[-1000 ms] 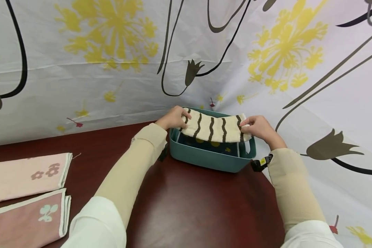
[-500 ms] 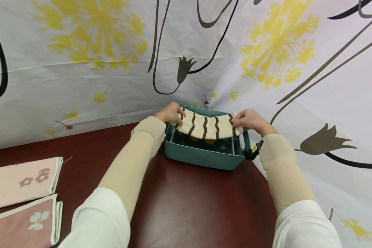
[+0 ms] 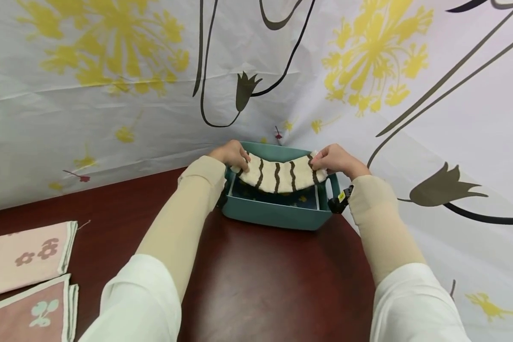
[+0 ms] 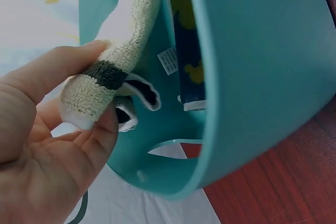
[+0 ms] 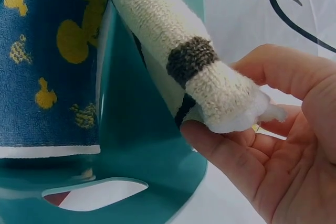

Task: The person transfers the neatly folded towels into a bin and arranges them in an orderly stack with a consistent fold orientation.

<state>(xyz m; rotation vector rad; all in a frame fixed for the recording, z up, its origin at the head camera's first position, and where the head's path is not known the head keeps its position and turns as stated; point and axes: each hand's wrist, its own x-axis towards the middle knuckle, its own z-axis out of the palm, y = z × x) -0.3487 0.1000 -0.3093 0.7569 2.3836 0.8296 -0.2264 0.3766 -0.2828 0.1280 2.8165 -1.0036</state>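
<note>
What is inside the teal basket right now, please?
Inside the teal basket are a dark blue cloth with yellow shapes and a small white label. The striped cloth held above covers part of the inside, and anything under the dark blue cloth is hidden.

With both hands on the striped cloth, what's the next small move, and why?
Probably lower the striped cloth down into the teal bin, beside the blue cloth. The left hand and right hand pinch its opposite ends, it sags over the bin's opening, and the wrist views show a gap beside the blue cloth.
</note>
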